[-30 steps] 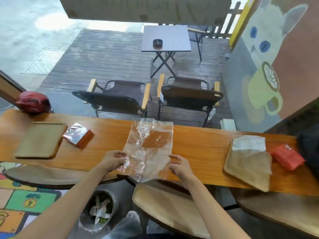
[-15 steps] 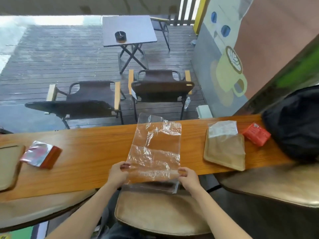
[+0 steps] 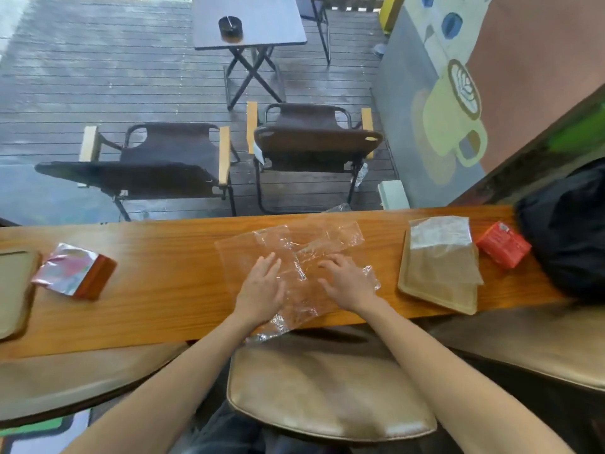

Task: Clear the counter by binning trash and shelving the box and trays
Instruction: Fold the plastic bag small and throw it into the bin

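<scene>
A clear plastic bag (image 3: 304, 253) lies crumpled and folded over on the wooden counter (image 3: 170, 257). My left hand (image 3: 262, 290) presses flat on its left part, fingers straight. My right hand (image 3: 347, 280) rests on its right part with fingers spread. A foil wrapper with a brown end (image 3: 73, 275) lies to the left, beside a tan tray (image 3: 13, 290) at the frame's edge. To the right a second tan tray (image 3: 438, 290) carries a brown paper bag and a clear wrapper (image 3: 440, 232). A small red box (image 3: 502, 244) sits beyond it.
A black bag (image 3: 566, 231) fills the counter's right end. Padded stools (image 3: 327, 394) stand under the near edge. Beyond the counter are two folding chairs (image 3: 307, 142) and a small table (image 3: 248, 21) on wooden decking.
The bag, held up by its lower corners before, now lies folded and flattened on the counter under both palms. The view has tilted down and shifted right.
</scene>
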